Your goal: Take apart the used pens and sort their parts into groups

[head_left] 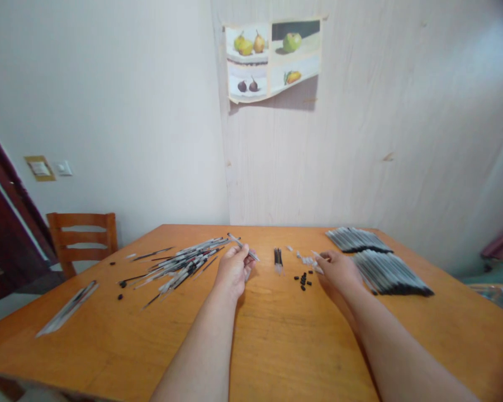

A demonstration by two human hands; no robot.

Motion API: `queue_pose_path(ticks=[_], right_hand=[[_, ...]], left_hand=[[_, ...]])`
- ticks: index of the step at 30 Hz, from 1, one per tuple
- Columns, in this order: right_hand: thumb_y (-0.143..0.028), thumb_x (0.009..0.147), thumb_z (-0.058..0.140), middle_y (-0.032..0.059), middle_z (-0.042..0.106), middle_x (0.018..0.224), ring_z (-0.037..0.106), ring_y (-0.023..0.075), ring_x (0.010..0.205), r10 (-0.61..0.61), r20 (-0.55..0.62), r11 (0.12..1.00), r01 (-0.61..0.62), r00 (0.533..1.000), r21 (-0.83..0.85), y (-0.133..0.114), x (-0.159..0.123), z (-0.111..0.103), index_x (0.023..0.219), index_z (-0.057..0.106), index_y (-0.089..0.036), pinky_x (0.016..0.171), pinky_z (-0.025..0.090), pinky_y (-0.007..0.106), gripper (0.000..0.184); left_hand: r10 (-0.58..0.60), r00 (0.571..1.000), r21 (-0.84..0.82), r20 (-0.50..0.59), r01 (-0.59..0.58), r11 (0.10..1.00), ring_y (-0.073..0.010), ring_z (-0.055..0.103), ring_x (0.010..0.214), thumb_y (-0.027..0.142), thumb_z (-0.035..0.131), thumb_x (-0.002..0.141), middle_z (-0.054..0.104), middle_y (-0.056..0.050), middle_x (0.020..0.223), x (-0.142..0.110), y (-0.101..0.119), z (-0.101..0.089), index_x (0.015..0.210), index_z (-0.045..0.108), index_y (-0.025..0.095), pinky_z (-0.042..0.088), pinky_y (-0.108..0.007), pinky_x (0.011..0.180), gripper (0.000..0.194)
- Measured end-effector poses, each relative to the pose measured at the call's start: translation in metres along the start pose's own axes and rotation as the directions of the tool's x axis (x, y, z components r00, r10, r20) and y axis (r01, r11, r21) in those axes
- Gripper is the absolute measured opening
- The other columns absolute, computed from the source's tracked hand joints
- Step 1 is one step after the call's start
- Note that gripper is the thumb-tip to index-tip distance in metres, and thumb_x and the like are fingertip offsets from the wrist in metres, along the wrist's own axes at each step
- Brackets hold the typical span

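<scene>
Nearest the cam are my two forearms (197, 343), reaching in low over the surface (297, 346). L hand (233, 272) has its fingers closed round a pen (236, 240), thumb side up; the pen's long axis runs slantwise, far end to the left, near end poking out right, toward the gap btwn the hands. R hand (339, 271) is across that gap, fingers bent in at the white bits (307, 260), w/ a pale sliver (315, 254) at the fingertips; too small for me to tell from here if it's pinched or just touching. So rel. to the pen's near end, the white bits lie to the right, R hand much the nearer to them. The short dark sticks (278, 258) sit btwn, side by side, lengthwise fore-and-aft, touching neither hand. Black bits (304, 279) are on the near side of the white ones, just L of R hand's wrist. The loose pen pile (180, 265) is just L of L hand, its pens mostly fanned slantwise; the neat pen rows (392, 273) are R of R hand.
</scene>
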State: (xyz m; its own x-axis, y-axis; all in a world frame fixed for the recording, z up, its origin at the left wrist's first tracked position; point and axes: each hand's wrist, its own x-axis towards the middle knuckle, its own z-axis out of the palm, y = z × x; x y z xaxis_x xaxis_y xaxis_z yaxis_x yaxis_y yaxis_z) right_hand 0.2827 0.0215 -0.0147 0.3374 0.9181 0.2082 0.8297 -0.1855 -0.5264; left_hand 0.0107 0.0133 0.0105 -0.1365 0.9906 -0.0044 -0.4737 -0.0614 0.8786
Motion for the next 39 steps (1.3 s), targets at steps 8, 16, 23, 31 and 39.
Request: queue_pose_path(ticks=[8,16,23,31,39], right_hand=[[-0.047,0.081,0.055,0.0106,0.073,0.099,0.067,0.0281,0.094,0.088,0.079,0.991,-0.08,0.993,-0.104,0.004,0.001,0.01,0.101,0.074,-0.029,0.07,0.047,0.034,0.034],[-0.047,0.078,0.058,0.0137,0.073,0.097,0.068,0.0292,0.088,0.024,0.043,0.996,-0.02,0.999,-0.091,0.011,0.003,0.016,0.101,0.074,-0.026,0.066,0.046,0.035,0.036],[-0.048,0.083,0.051,0.0147,0.073,0.091,0.067,0.0285,0.085,0.009,-0.045,0.999,-0.011,0.999,-0.046,0.004,0.0,0.012,0.099,0.074,-0.023,0.063,0.043,0.034,0.037],[-0.048,0.09,0.043,0.0052,0.066,0.07,0.06,0.02,0.071,-0.253,-0.132,0.922,0.28,0.959,0.269,-0.037,-0.024,0.001,0.072,0.064,-0.02,0.06,0.037,0.027,0.039],[-0.058,0.091,0.04,-0.0023,0.049,0.052,0.046,0.0136,0.052,-0.323,0.053,0.715,0.207,0.945,0.668,-0.064,-0.053,0.002,0.065,0.055,-0.02,0.051,0.032,0.025,0.049]], left_hand=[[0.008,1.0,0.174,-0.009,-0.007,0.985,-0.0076,0.061,0.06,0.035,0.072,0.078,0.071,-0.007,0.083,-0.001,-0.006,0.0,0.083,0.06,0.016,0.043,-0.016,0.052,0.022],[0.028,0.999,0.267,0.027,-0.034,0.963,-0.0076,0.056,0.055,0.034,0.072,0.076,0.069,-0.006,0.076,-0.004,-0.007,0.002,0.08,0.065,0.015,0.038,-0.016,0.05,0.021],[0.063,0.996,0.309,0.056,-0.077,0.948,-0.0106,0.058,0.06,0.028,0.071,0.076,0.068,-0.005,0.073,-0.004,-0.011,0.003,0.083,0.068,0.016,0.038,-0.018,0.055,0.013],[0.268,0.944,0.502,0.194,-0.33,0.799,-0.0151,0.058,0.073,0.016,0.071,0.074,0.068,-0.002,0.076,-0.001,-0.022,0.005,0.08,0.072,0.021,0.04,-0.021,0.07,0.008],[0.355,0.81,0.664,0.467,-0.586,0.464,-0.0265,0.055,0.096,0.02,0.064,0.079,0.067,-0.009,0.088,-0.013,-0.024,0.006,0.082,0.075,0.027,0.033,-0.037,0.101,0.013]])
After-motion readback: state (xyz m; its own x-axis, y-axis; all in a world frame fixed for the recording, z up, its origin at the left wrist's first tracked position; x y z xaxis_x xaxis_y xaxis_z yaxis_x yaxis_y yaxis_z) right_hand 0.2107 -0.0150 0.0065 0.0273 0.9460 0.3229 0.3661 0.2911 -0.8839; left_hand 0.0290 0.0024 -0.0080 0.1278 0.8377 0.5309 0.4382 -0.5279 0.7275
